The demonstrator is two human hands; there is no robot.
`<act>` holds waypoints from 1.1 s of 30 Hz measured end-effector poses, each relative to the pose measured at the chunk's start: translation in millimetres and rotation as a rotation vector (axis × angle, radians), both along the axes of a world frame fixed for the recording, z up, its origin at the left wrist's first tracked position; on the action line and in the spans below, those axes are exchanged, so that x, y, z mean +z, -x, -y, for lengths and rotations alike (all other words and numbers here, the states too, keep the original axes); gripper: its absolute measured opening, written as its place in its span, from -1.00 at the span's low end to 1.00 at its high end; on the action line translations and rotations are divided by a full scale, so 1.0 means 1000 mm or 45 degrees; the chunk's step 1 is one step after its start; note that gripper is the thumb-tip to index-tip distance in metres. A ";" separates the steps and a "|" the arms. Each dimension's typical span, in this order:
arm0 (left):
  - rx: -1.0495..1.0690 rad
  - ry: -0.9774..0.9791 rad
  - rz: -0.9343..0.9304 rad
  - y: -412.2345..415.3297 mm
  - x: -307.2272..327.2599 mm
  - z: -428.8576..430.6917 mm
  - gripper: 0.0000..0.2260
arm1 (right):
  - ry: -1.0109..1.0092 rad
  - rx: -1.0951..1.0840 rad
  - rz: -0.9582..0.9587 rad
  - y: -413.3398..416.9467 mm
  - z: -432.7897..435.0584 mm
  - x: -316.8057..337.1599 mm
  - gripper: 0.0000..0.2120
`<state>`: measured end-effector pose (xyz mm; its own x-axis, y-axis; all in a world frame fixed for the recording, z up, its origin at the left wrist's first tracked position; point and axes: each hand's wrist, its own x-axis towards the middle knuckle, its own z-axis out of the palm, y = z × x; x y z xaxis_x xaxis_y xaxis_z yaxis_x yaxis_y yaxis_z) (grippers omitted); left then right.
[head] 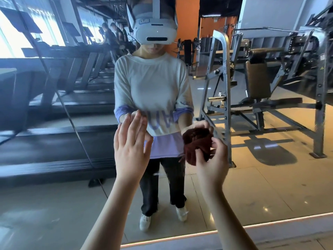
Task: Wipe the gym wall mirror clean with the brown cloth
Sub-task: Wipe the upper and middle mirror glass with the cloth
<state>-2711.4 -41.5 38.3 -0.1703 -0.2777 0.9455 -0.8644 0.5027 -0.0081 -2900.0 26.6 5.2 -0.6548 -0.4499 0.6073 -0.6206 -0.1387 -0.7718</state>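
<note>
Two bare forearms reach forward from the bottom of the view toward a gym wall mirror [261, 188]. The left hand [130, 147] is raised flat with its back to the camera, fingers straight and close together, holding nothing; its fingertips meet those of its own reflection, though whether they touch the glass cannot be told. Just to its right and slightly lower, the right hand [212, 165] pinches a bunched brown cloth [197, 143] between thumb and curled fingers, with frayed threads hanging from the cloth's lower left edge. The cloth is held up close in front of the glass at about waist height of the reflected figure, and contact with the surface cannot be made out. A glowing light strip [270, 222] runs along the mirror's lower edge. In the reflection, the person stands facing forward in a pale shirt [151, 83], a white headset [155, 31], dark trousers and white shoes. A row of treadmills [59, 105] recedes on the left of the reflection, and a grey steel weight machine [261, 83] stands on the tiled floor to the right.
</note>
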 end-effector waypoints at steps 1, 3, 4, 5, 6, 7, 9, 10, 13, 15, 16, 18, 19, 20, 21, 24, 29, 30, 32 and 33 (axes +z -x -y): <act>-0.016 0.005 0.021 -0.002 0.001 0.000 -0.54 | 0.017 -0.026 0.026 -0.004 -0.001 -0.002 -0.54; -0.037 0.003 0.053 -0.006 0.002 0.000 -0.53 | -0.012 0.021 -0.087 -0.023 -0.002 -0.013 -0.52; -0.041 0.005 0.063 -0.008 0.003 0.000 -0.53 | -0.053 0.082 -0.188 -0.034 -0.002 -0.020 -0.50; -0.045 0.012 0.073 -0.010 0.003 0.001 -0.52 | -0.094 0.137 -0.275 -0.042 -0.002 -0.026 -0.49; -0.051 0.023 0.084 -0.012 0.003 0.001 -0.51 | -0.121 0.167 -0.325 -0.044 0.000 -0.028 -0.49; -0.058 0.034 0.098 -0.014 0.004 0.002 -0.50 | -0.127 0.165 -0.334 -0.043 0.002 -0.029 -0.50; -0.077 0.065 0.134 -0.020 0.006 0.002 -0.52 | -0.090 0.080 -0.252 -0.035 0.003 -0.029 -0.53; -0.086 0.083 0.153 -0.024 0.007 0.003 -0.54 | -0.065 0.018 -0.158 -0.032 0.002 -0.030 -0.53; -0.102 0.120 0.199 -0.033 0.010 0.007 -0.58 | -0.077 -0.100 0.072 -0.050 0.000 -0.034 -0.50; -0.115 0.126 0.212 -0.035 0.009 0.009 -0.58 | -0.112 -0.009 -0.028 -0.075 0.003 -0.042 -0.48; -0.124 0.123 0.216 -0.036 0.009 0.010 -0.58 | -0.128 0.048 -0.099 -0.083 0.005 -0.046 -0.47; -0.141 0.124 0.229 -0.038 0.007 0.012 -0.59 | -0.126 0.080 -0.137 -0.081 0.007 -0.048 -0.48; -0.149 0.130 0.238 -0.040 0.007 0.014 -0.60 | -0.110 0.043 -0.081 -0.075 0.008 -0.048 -0.49; -0.158 0.138 0.249 -0.042 0.007 0.015 -0.61 | -0.091 -0.026 0.012 -0.067 0.007 -0.049 -0.51; -0.169 0.146 0.257 -0.043 0.007 0.016 -0.62 | -0.076 -0.103 0.129 -0.062 0.006 -0.049 -0.51; -0.196 0.155 0.247 -0.044 0.007 0.018 -0.61 | -0.096 -0.188 0.300 -0.078 0.004 -0.049 -0.47; -0.230 0.181 0.203 -0.041 0.005 0.018 -0.63 | -0.167 0.046 0.035 -0.112 0.007 -0.061 -0.50; -0.232 0.181 0.209 -0.042 0.004 0.018 -0.62 | -0.167 0.009 0.090 -0.104 0.007 -0.063 -0.52; -0.230 0.171 0.230 -0.047 0.000 0.018 -0.57 | -0.151 -0.124 0.267 -0.089 0.006 -0.065 -0.51; -0.223 0.167 0.241 -0.050 -0.004 0.018 -0.56 | -0.152 -0.174 0.338 -0.087 0.005 -0.066 -0.49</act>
